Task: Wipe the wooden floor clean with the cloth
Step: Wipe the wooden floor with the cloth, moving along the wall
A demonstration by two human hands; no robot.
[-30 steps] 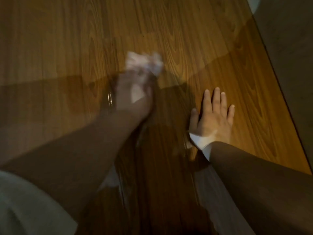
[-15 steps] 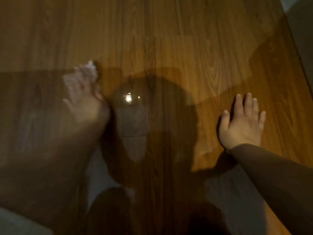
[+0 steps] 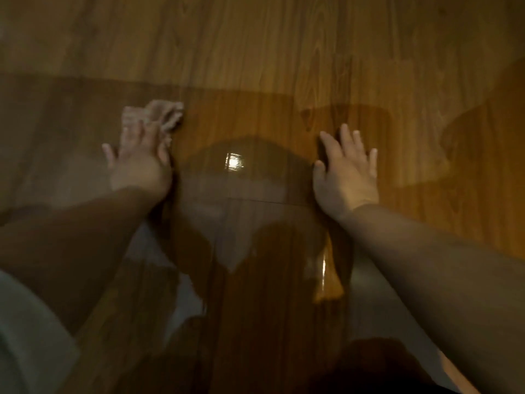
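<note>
My left hand (image 3: 139, 163) presses flat-fingered on the bunched cloth (image 3: 166, 116) on the floor (image 3: 284, 52), right hand (image 3: 348, 172) open & braced flat nearby; w/ no real grip, cloth could slip out mid-swipe.

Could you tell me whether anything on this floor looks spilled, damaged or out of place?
Nothing stands out. The wooden floor shows no spill or damage that I can make out; the bright patch between the hands looks like a light's reflection. The left hand presses the crumpled cloth; the right hand lies flat.
</note>
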